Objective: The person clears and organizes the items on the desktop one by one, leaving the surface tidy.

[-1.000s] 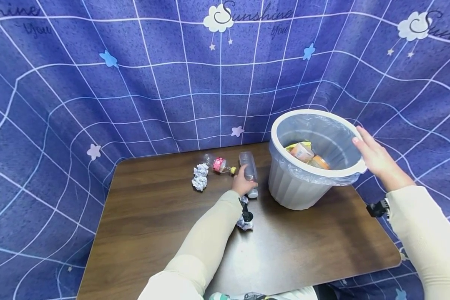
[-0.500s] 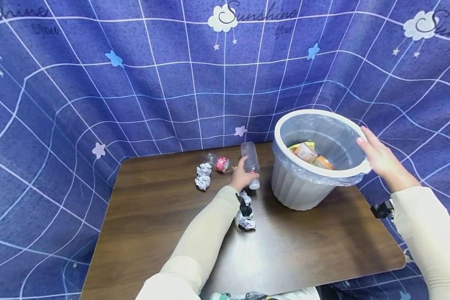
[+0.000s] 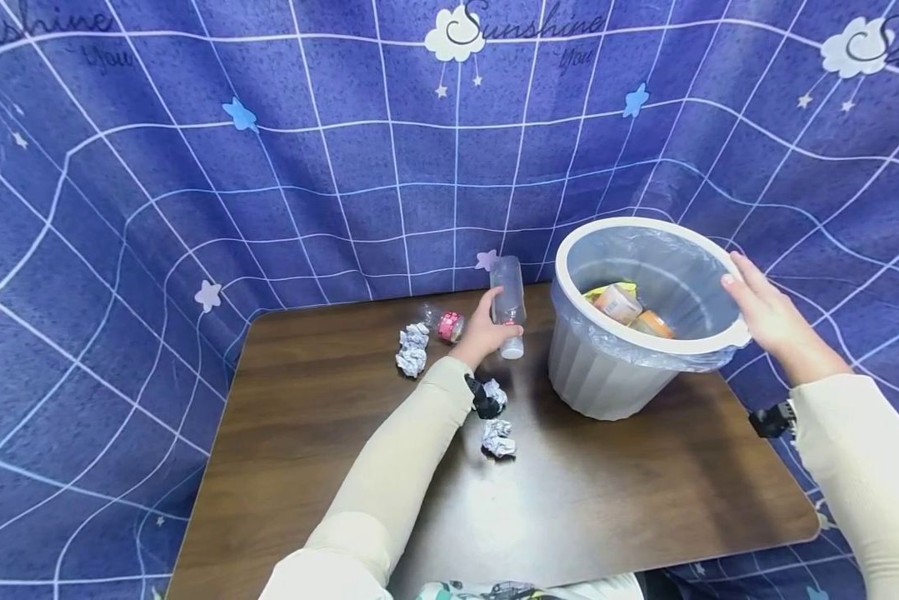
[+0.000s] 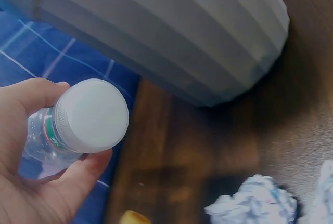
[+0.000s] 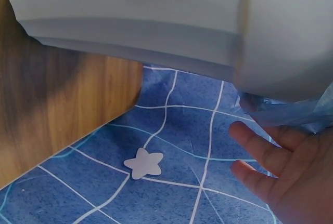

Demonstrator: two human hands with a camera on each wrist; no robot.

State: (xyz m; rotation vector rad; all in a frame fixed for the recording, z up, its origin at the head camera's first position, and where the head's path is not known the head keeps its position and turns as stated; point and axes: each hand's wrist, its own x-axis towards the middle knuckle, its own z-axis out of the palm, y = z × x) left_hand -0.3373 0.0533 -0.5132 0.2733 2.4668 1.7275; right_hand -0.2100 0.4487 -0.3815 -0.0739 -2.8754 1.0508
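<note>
My left hand (image 3: 481, 335) grips a clear plastic bottle (image 3: 508, 287) around its lower-neck end. The bottle is tilted, with its white cap (image 4: 96, 115) toward me and a bit of green and red label beside the cap in the left wrist view. To its right stands a pale ribbed trash bin (image 3: 602, 385) lined with a clear bag. Against the bin's right rim rests my right hand (image 3: 775, 325), fingers mostly straight. Below the rim, the bag's blue-tinted edge (image 5: 291, 114) hangs by those fingers.
Left of my left hand lies a clear bottle with a red label (image 3: 451, 326). Crumpled paper (image 3: 412, 350) sits beside it, and more crumpled paper (image 3: 498, 439) lies near my left wrist. Packages (image 3: 618, 303) are inside the bin. A blue patterned curtain (image 3: 329, 167) surrounds the table (image 3: 307, 433).
My left hand has raised the clear bottle from the table, moving it away from me and slightly right. The view has shifted a little; the right hand stays on the rim.
</note>
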